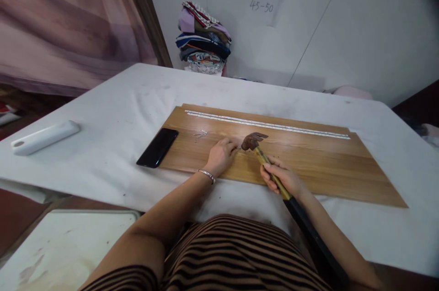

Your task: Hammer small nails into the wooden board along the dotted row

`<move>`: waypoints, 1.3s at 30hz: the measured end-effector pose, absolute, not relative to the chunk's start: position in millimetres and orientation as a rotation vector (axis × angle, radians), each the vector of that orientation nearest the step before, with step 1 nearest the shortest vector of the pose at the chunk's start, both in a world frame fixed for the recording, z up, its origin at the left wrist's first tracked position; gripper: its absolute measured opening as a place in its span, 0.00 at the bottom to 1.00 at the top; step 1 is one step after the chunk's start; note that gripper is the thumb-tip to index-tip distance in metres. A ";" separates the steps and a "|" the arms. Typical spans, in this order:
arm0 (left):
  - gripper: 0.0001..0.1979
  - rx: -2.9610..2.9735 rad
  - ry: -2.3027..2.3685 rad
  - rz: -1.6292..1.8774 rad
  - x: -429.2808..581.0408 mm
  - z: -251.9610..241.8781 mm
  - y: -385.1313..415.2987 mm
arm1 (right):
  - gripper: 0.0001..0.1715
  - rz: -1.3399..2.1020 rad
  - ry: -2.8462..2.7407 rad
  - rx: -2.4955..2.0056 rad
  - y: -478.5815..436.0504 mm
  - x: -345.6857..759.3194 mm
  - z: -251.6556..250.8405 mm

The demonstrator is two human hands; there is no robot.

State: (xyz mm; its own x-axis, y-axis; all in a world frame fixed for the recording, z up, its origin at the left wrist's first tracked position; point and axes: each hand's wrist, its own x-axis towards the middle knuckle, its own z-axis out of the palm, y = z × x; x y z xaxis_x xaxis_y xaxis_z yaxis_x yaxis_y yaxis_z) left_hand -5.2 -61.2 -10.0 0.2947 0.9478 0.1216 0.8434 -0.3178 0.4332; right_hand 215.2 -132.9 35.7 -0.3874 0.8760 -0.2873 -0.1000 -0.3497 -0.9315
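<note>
My right hand (283, 174) grips a claw hammer (274, 170) by its yellow and black handle. The rusty brown head hangs just over the wooden board (329, 163), close to my left fingertips. Fingers closed in a pinch, my left hand (222, 155) rests on the board near its front edge. Whatever is between those fingertips is too small or hidden to make out. Small dark specks show on the wood around the hammer head. To the left of my left hand lies a small pile of nails (202, 133) on the board.
Two white measuring strips (267, 124) run along the board's far side. A black phone (157, 148) lies across its left end. Farther left on the white-covered table (113, 113) is a long white object (46, 137). Folded clothes (205, 39) are stacked behind, by the wall.
</note>
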 end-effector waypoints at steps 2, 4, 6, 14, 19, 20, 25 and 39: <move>0.11 2.285 1.644 0.486 -4.9 -9.4 -61.2 | 0.22 1.822 -1.175 -1.103 -131.4 215.6 33.0; 0.12 2.285 1.654 0.468 -4.8 -9.4 -61.0 | 0.22 1.819 -1.183 -1.107 -129.8 216.3 31.4; 0.12 2.289 1.655 0.471 -5.1 -10.2 -60.5 | 0.22 1.815 -1.180 -1.121 -129.4 217.2 30.1; 0.12 2.309 1.638 0.460 -5.7 -12.7 -59.0 | 0.23 1.818 -1.197 -1.168 -133.1 216.5 30.3; 0.11 2.371 1.634 0.421 -4.4 -17.6 -57.0 | 0.23 1.827 -1.201 -1.174 -132.4 215.3 33.4; 0.11 2.379 1.641 0.407 -4.2 -18.5 -56.6 | 0.23 1.832 -1.200 -1.171 -132.5 215.6 33.8; 0.11 2.395 1.674 0.339 -3.9 -19.0 -56.6 | 0.23 1.841 -1.176 -1.153 -133.9 217.9 34.0; 0.11 2.243 1.780 0.397 -0.1 -1.6 -53.9 | 0.21 1.825 -1.169 -1.092 -134.1 224.4 30.2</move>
State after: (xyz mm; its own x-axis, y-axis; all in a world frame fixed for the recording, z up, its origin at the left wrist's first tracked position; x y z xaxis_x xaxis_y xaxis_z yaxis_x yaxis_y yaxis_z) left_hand -0.1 -53.9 -1.6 0.2164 0.9746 0.0570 0.9063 -0.2222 0.3594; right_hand 224.4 -134.1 30.2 -0.3997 0.8735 -0.2779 -0.1128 -0.3477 -0.9308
